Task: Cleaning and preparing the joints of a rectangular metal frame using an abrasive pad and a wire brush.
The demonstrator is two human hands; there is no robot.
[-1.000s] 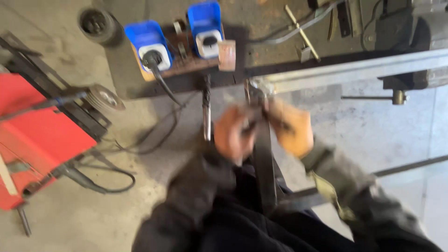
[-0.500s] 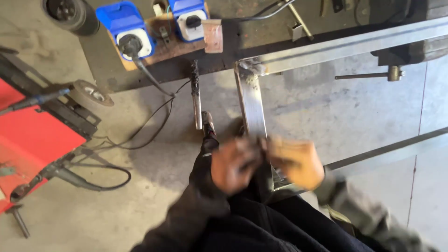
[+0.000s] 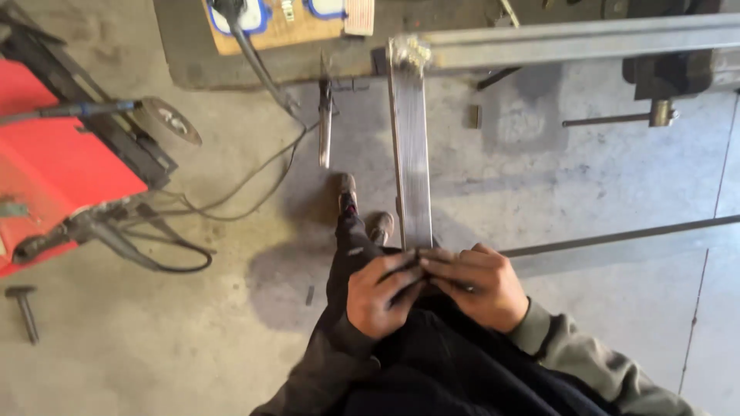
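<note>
Both hands close on the near end of the steel bar (image 3: 410, 154): left hand (image 3: 379, 294) beside right hand (image 3: 476, 286), bar running away toward the bench (image 3: 185, 62).

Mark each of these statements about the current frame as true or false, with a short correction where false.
1. Both hands, left hand and right hand, meet at the near end of the steel bar. True.
2. The steel bar lies flat on the floor. False: it is raised, joined at its far end to a crosswise steel beam.
3. A red machine stands at the left. True.
4. A hammer is held in the right hand. False: it lies on the concrete floor at far left.
</note>
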